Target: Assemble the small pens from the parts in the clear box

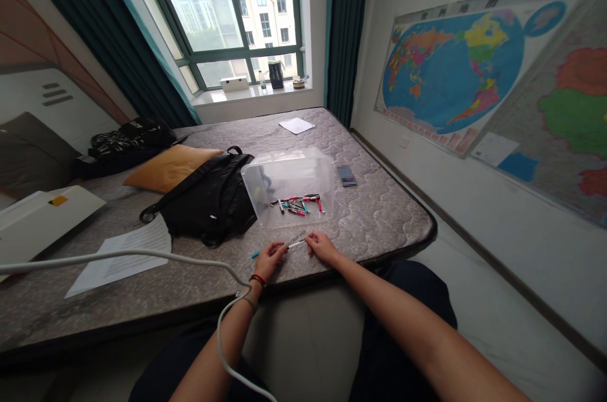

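Note:
Close to the mattress's front edge, my two hands meet at a slim white pen [297,243]. My left hand [270,259] is closed around its left part, and my right hand [322,247] pinches its right end. A teal pen end [255,255] pokes out to the left of my left hand; I cannot tell whether it belongs to the same pen. Just behind the white pen shows a small greyish clear piece, too small to name. Beyond my hands a clear plastic bin [251,190] lies with its opening towards me, several pens [298,206] and pen parts inside.
A black backpack [208,200] leans beside the bin, with an orange cushion [171,167] behind it. A dark flat object [346,176] lies right of the bin. Paper sheets [126,256] rest at left. A pale cable [190,256] crosses in front of my left forearm.

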`<state>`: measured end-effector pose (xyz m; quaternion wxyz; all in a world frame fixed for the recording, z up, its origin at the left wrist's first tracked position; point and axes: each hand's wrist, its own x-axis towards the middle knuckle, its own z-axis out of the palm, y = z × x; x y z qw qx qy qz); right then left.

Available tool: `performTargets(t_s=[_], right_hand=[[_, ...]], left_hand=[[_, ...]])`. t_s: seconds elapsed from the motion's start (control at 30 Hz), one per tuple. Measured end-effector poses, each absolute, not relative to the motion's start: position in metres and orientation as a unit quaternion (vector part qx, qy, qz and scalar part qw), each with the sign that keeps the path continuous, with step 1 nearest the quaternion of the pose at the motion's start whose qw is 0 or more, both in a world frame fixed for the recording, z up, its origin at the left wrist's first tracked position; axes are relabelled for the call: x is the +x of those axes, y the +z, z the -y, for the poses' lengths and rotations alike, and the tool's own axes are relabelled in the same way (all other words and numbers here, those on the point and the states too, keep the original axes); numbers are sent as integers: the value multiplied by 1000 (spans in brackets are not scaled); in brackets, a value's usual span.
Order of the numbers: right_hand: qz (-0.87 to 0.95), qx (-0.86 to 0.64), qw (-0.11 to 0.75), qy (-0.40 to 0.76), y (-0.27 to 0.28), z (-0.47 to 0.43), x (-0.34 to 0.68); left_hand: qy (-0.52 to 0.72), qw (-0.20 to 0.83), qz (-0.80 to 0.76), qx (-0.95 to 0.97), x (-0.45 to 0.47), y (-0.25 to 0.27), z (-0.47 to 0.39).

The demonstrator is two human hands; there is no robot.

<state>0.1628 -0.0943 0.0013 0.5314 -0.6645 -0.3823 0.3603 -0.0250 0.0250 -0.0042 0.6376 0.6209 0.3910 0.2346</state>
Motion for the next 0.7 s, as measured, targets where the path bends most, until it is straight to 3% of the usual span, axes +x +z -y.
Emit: performTargets(t_s=[0.4, 0.7], right_hand=[[364, -682, 524, 359, 1, 92, 161], [370, -650, 550, 372, -3, 94, 166]], left_hand=[[273, 633, -400, 604, -26, -9, -26], [236, 647, -393, 610, -27, -6, -27]])
